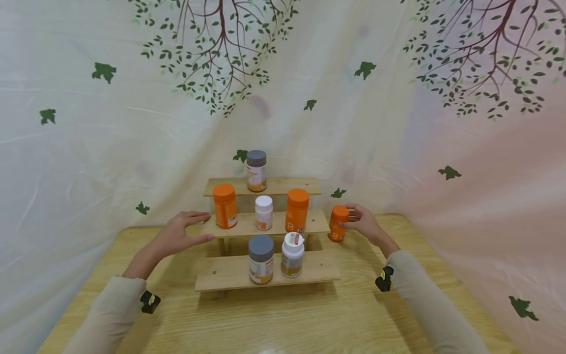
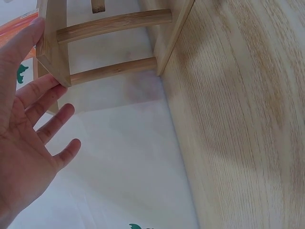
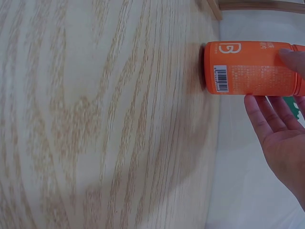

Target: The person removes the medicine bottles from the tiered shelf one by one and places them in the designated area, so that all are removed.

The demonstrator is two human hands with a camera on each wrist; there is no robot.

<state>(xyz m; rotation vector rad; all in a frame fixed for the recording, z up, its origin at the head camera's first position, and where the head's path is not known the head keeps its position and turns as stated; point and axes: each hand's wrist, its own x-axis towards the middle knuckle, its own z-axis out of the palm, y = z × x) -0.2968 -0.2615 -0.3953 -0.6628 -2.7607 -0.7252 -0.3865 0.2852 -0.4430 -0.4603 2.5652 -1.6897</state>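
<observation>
My left hand (image 1: 179, 233) is at the left end of the middle board of a three-tier wooden rack (image 1: 243, 230), thumb at its front corner and fingertips at the back. In the left wrist view the fingers (image 2: 52, 126) are fairly straight and spread, touching the board end (image 2: 56, 57). My right hand (image 1: 364, 227) holds a small orange bottle (image 1: 336, 229) by its upper part, right of the rack. The right wrist view shows the thumb on one side of the bottle (image 3: 252, 69) and fingers on the other. Its base is at the tabletop; contact is unclear.
A grey-capped jar (image 1: 257, 172) stands on the top tier. The middle tier bears two orange bottles (image 1: 225, 209) and a white bottle (image 1: 264, 214). On the lowest stand another grey-capped jar (image 1: 261, 260) and a white bottle (image 1: 292, 255). A patterned curtain (image 1: 336, 128) hangs behind the wooden table (image 1: 283, 324).
</observation>
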